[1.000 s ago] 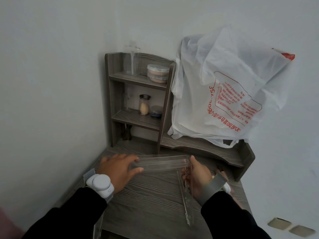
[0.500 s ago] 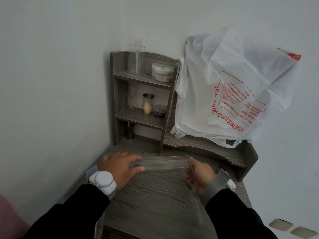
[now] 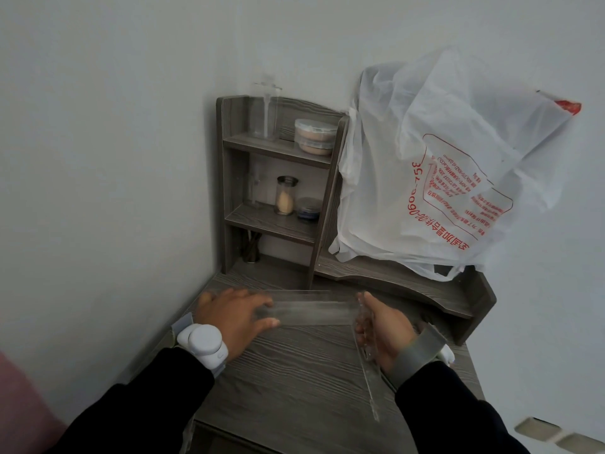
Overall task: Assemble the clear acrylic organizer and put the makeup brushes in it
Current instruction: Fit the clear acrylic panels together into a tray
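Observation:
A long clear acrylic panel (image 3: 311,309) stands on edge across the grey wooden desk (image 3: 294,365), between my two hands. My left hand (image 3: 234,317) grips its left end, fingers over the far side and thumb on the near face. My right hand (image 3: 381,326) grips a second clear acrylic panel (image 3: 368,368), which runs from the first panel's right end back toward me. The two panels meet at a corner by my right fingers. Dark makeup brushes (image 3: 251,247) stand in a holder under the lowest shelf.
A grey wooden shelf unit (image 3: 229,178) stands at the back left with a clear bottle (image 3: 266,109), round tubs (image 3: 316,136), a glass jar (image 3: 285,195) and a small pot (image 3: 308,208). A white plastic bag (image 3: 435,178) covers the low shelf (image 3: 425,286) at right. A wall closes the left side.
The view has shifted slightly. Both hands keep their hold on the two panels; the side panel in my right hand stays against the long panel's right end.

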The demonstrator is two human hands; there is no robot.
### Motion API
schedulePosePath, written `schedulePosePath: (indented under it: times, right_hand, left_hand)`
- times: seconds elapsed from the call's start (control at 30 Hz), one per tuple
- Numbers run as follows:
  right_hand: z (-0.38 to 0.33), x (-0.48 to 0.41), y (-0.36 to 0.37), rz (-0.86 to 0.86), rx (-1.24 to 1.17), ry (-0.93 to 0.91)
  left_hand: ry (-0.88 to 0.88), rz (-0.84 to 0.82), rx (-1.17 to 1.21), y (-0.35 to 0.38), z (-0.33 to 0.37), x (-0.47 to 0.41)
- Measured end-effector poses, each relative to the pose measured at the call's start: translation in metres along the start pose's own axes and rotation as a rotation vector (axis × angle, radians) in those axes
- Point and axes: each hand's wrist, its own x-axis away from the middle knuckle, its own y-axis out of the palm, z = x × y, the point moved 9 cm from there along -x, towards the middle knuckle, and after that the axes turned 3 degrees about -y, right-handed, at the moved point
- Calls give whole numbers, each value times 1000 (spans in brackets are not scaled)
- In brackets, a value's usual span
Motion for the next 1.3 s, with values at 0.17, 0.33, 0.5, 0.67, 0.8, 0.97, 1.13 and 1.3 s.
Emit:
schedulePosePath:
  times: [0.17, 0.33, 0.5, 0.67, 0.8, 0.97, 1.13, 1.3]
  right_hand:
    - [2, 1, 2, -17, -51, 0]
    - [7, 3, 7, -31, -108, 7]
    - [8, 3, 4, -34, -188, 72]
    - [9, 3, 5, -56, -191, 64]
    - [11, 4, 4, -58, -213, 52]
    - [5, 4, 2, -20, -195, 1]
    - [6, 5, -2, 0, -179, 24]
    - [15, 6, 1, -38, -137, 45]
  left_hand:
    - [-30, -3, 86, -3, -9, 0]
    - [-18, -8, 92, -4, -4, 3]
    - [-13, -2, 82, -6, -5, 4]
    - [-2, -23, 76, -5, -3, 3]
    - [-7, -31, 72, -5, -4, 3]
    - [-14, -34, -20, 0, -7, 2]
    - [-22, -37, 43, -3, -8, 2]
    - [-15, -24, 64, -3, -8, 3]
